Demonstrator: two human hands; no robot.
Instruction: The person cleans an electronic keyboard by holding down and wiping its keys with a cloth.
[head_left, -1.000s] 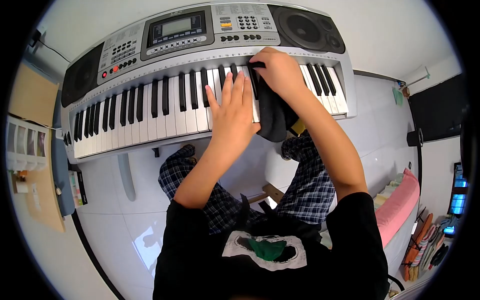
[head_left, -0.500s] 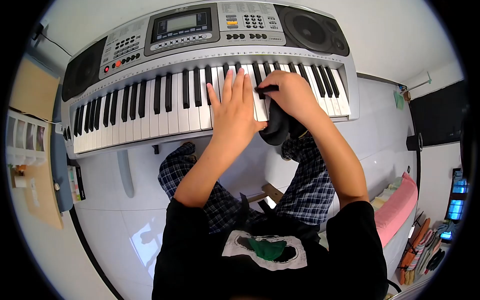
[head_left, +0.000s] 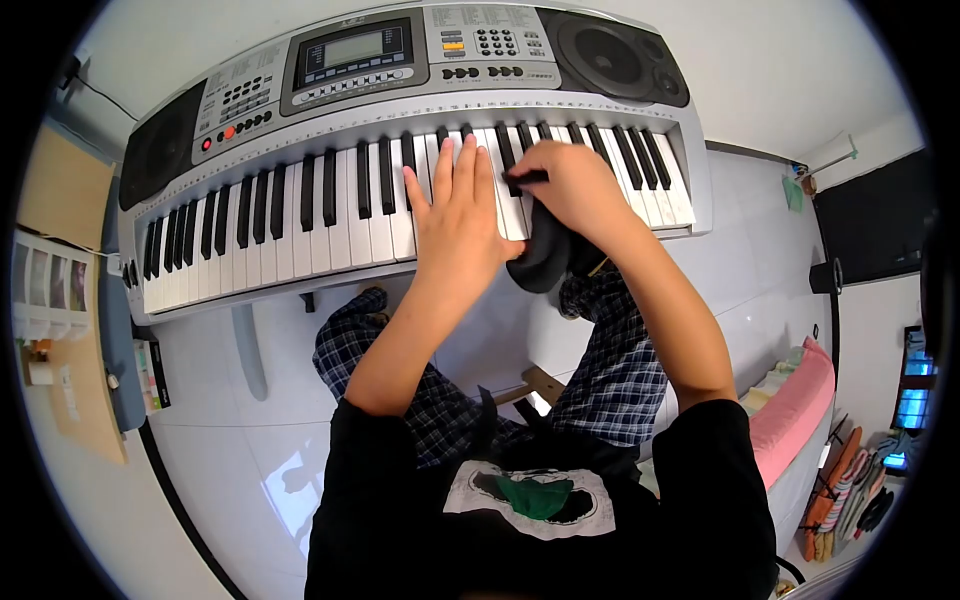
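A silver electronic keyboard (head_left: 445, 101) stretches across in front of me. My left hand (head_left: 458, 205) lies flat on its keys right of the middle, fingers spread and pointing toward the black keys, thumb out to the right beside a black cloth (head_left: 545, 255). The cloth is soft and bunched, and it hangs over the front edge of the keys. My right hand (head_left: 575, 188) is closed on the cloth's upper part, just right of my left hand. A dark end pokes out at its fingertips above the keys. Part of the cloth is hidden under this hand.
Speakers (head_left: 612, 58) flank the keyboard's small screen (head_left: 354, 47). My knees in plaid trousers (head_left: 612, 375) are below its front edge. A wooden desk (head_left: 80, 370) stands at the left, and a pink cushion (head_left: 795, 415) lies at the right.
The view has shifted slightly, so the keyboard sits a little further left in it. Both hands keep nearly the same place on the keys, and the right still grips the cloth.
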